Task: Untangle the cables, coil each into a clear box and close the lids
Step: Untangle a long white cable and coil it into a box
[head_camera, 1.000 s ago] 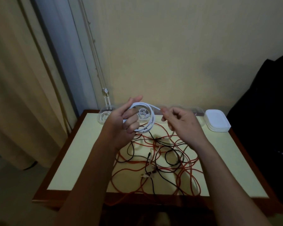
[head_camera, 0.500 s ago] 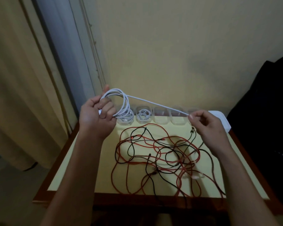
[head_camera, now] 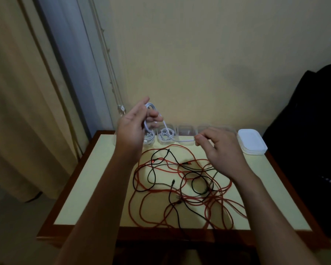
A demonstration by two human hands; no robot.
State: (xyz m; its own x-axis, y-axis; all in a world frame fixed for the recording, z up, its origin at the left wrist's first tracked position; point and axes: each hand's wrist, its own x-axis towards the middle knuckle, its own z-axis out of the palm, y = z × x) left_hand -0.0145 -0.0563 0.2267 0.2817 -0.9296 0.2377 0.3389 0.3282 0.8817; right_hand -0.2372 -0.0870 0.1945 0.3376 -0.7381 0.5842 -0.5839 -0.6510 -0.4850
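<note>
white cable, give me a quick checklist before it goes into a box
1. Coil secured: ok, left hand grips the white cable loops.
2. Free end controlled: ok, right hand pinches it.
3. Winding finished: not ok, a loose stretch runs between the hands.
4. Clear of the red and black tangle: ok, held above it.
5. Empty clear box ready: ok, third from left looks empty.
6. Lids at hand: ok, stacked at the row's right end.

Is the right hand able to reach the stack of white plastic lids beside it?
Probably yes: nothing stands between the right hand and the stack of white plastic lids, though it pinches the thin white cable.
</note>
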